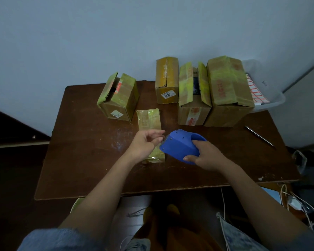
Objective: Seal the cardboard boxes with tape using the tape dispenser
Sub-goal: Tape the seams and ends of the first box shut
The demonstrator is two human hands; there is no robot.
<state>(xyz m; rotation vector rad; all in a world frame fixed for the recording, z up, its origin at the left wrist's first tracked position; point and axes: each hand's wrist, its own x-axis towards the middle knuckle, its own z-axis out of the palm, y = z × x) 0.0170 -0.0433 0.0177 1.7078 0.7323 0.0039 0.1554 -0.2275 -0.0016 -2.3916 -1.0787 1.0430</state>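
Your right hand grips the blue tape dispenser by its rear, holding it just above the brown table, while your left hand hovers at the dispenser's front end with fingers loosely curled and holding nothing that can be made out. Under your left hand lies a small flat cardboard box, wrapped in yellowish tape. Farther back stand an open-flapped box on the left and three more boxes in a row on the right, with a pen near the right edge.
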